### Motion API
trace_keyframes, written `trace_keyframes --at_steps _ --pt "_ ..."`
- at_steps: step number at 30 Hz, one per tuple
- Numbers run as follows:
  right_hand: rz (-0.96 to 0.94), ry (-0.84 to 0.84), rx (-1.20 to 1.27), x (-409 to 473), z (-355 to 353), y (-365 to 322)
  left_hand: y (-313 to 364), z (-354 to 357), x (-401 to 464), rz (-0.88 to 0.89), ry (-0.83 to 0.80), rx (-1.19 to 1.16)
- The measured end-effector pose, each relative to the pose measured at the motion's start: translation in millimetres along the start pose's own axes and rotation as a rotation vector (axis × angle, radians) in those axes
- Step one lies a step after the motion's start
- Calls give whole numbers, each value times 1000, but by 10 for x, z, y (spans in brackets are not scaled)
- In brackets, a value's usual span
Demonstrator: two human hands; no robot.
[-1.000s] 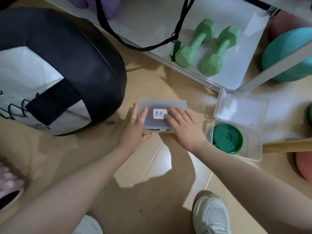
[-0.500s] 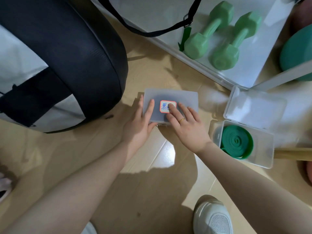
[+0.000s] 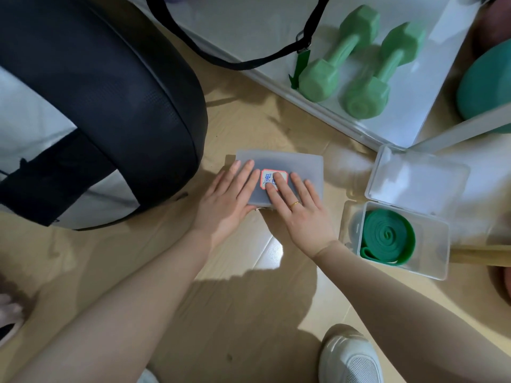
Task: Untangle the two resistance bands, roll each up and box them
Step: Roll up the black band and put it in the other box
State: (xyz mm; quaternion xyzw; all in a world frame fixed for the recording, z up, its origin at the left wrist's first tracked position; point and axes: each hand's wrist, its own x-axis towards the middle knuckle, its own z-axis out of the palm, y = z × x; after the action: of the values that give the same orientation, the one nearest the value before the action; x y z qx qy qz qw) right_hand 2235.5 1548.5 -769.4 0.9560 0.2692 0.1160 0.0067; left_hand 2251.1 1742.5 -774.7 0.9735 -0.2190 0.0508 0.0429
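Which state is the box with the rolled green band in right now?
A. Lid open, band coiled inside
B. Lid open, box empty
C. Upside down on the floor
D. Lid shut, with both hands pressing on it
A: the clear box has its lid swung back, with the green band coiled inside and neither hand on it.
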Motion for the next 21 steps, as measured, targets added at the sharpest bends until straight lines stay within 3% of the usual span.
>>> trace_keyframes --at_steps 6,9,14,18,21 --pt "79 -371 313 169 -319 136 30 -282 92 -10 -171 87" --pt "177 -427 463 42 -553 297 181 -498 113 2 -200 64" --pt "458 -435 454 -398 -841 874 605 -674 223 62 -213 -64" --pt "873 -330 583 -725 -937 1323 1110 -661 518 64 -456 -272" --pt "1085 -236 619 -887 -897 1629 1540 -611 779 1 -513 -499"
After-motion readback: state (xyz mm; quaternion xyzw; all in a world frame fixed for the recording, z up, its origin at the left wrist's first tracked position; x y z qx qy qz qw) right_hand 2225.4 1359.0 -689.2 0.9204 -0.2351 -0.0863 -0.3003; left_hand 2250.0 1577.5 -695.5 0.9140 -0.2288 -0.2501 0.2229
